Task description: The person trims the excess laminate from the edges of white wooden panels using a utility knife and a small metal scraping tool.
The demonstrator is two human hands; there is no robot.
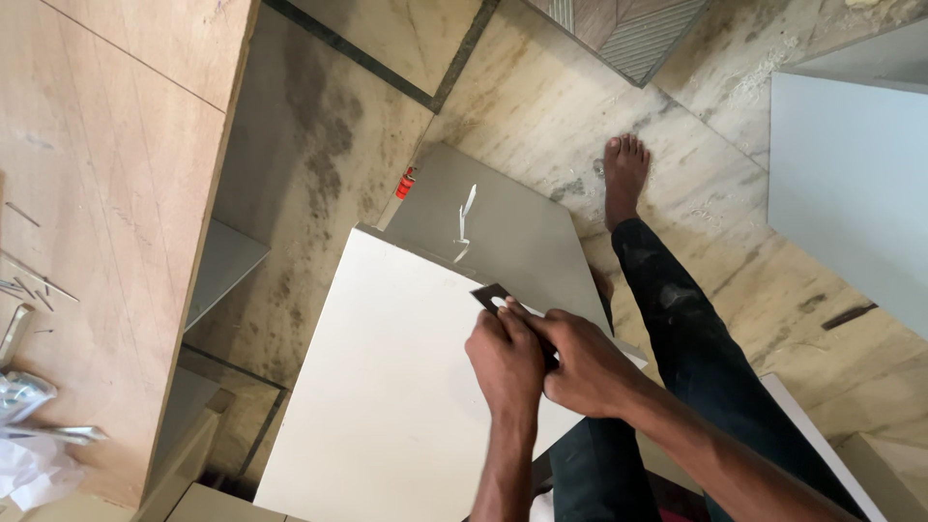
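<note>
Both hands grip one small dark flat piece [489,295], like a scraper blade, pressed against a white board [387,387]. My left hand [507,362] is closed on its near side. Right beside it, touching, my right hand [585,362] is closed over the same piece. Only the far corner of the dark piece shows beyond my fingers. The white board leans in front of me, over a grey board [512,227] lying on the floor.
A plywood worktop [106,193] on the left carries loose nails [29,280] and metal fittings [24,396]. My leg in dark trousers [696,358] and bare foot [625,174] stand on the stained marble floor. A white panel [851,193] stands at right. A small red object [405,183] lies by the grey board.
</note>
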